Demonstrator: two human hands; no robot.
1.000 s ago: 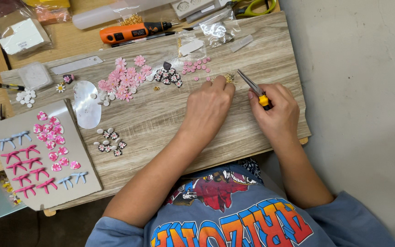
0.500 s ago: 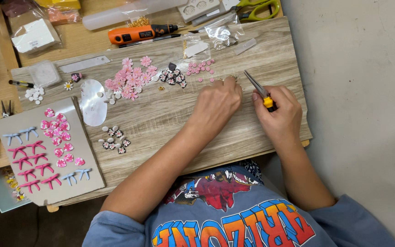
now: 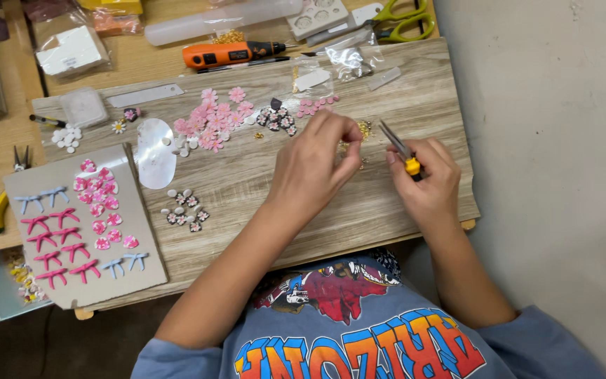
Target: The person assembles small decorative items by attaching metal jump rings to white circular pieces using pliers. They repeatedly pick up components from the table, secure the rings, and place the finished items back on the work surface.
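- Our left hand point(image 3: 313, 165): fingertips pinched over small gold bits point(image 3: 363, 129) on the wooden board point(image 3: 415, 91).
- Our right hand point(image 3: 423, 181): clenched around yellow-handled pliers point(image 3: 401, 151).
- Nearby: pink flower pieces point(image 3: 212, 119).

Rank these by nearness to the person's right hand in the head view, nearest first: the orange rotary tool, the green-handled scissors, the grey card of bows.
From the right hand:
1. Green-handled scissors, straight up the table.
2. Orange rotary tool, up and leftward.
3. Grey card of bows, far left edge.
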